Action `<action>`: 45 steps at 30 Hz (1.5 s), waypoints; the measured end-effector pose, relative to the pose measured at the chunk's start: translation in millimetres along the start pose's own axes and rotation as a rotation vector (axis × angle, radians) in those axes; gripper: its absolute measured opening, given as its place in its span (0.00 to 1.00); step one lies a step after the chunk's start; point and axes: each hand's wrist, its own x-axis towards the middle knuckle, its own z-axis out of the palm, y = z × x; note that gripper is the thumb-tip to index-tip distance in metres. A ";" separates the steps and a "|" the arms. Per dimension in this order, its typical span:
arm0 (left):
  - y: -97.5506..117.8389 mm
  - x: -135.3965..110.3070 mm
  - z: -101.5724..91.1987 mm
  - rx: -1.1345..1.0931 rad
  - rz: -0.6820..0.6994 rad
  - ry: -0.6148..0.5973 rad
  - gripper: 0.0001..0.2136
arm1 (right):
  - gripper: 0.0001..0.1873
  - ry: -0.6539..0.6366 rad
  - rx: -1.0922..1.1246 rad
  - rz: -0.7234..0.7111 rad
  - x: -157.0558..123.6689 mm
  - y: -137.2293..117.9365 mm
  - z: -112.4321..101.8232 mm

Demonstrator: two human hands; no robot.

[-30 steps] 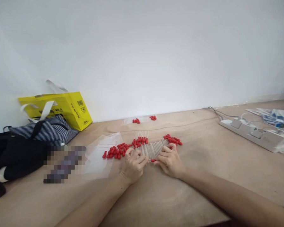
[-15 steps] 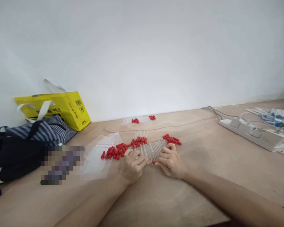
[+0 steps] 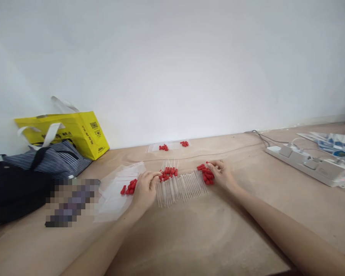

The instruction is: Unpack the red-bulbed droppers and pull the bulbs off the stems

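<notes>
A row of clear thin tubes [image 3: 180,187] lies side by side on the wooden table [image 3: 212,230]. Several small red caps [image 3: 168,173] lie behind the row, more [image 3: 128,188] at its left and more [image 3: 207,175] at its right. My left hand [image 3: 144,188] rests on the left pile, fingers curled over the caps. My right hand [image 3: 222,174] is on the right pile, fingers bent round some caps. What either hand holds is hidden.
Clear plastic bags [image 3: 115,191] lie left of the tubes; another bag with red caps [image 3: 172,145] lies by the wall. A yellow bag [image 3: 71,132], a striped bag [image 3: 50,161] and a black bag [image 3: 8,188] stand far left. A power strip [image 3: 307,163] with cables is at right.
Both hands left the front edge of the tube row, where they were pinching one piece, and moved apart and forward onto the red cap piles at left and right.
</notes>
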 end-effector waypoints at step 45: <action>-28.3 -3.4 -2.5 -0.001 -0.315 -0.106 0.11 | 0.13 -0.537 -0.380 -0.494 63.0 -64.3 75.5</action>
